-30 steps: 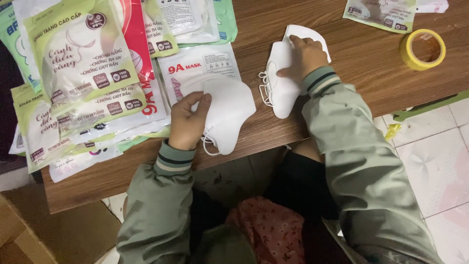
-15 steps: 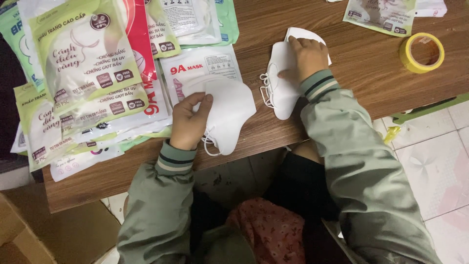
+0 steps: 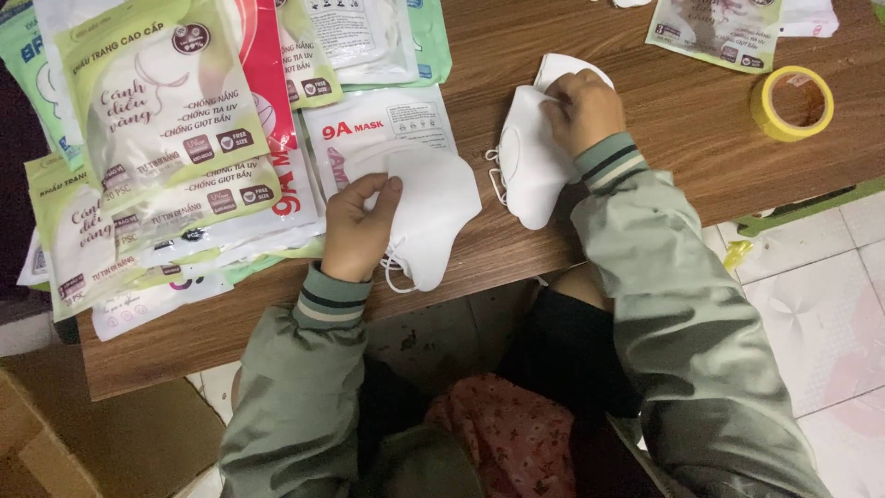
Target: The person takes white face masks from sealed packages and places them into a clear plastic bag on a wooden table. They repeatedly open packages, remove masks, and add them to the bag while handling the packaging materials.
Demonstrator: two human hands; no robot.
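Observation:
My left hand (image 3: pixel 358 231) grips a folded white face mask (image 3: pixel 431 214) lying at the front edge of the brown wooden table (image 3: pixel 682 120). Its ear loop hangs over the edge. My right hand (image 3: pixel 583 111) rests with bent fingers on a small stack of white masks (image 3: pixel 527 161) farther back and to the right. Both arms wear grey-green sleeves with striped cuffs.
Several packets of masks in green, white and red wrappers (image 3: pixel 175 148) cover the left of the table. A roll of yellow tape (image 3: pixel 791 101) stands at the right; another packet (image 3: pixel 717 32) lies at the back. A cardboard box (image 3: pixel 74 433) sits on the tiled floor.
Hardly anything has moved. My right hand has shifted slightly on the stack of masks; my left hand keeps its hold on the folded mask.

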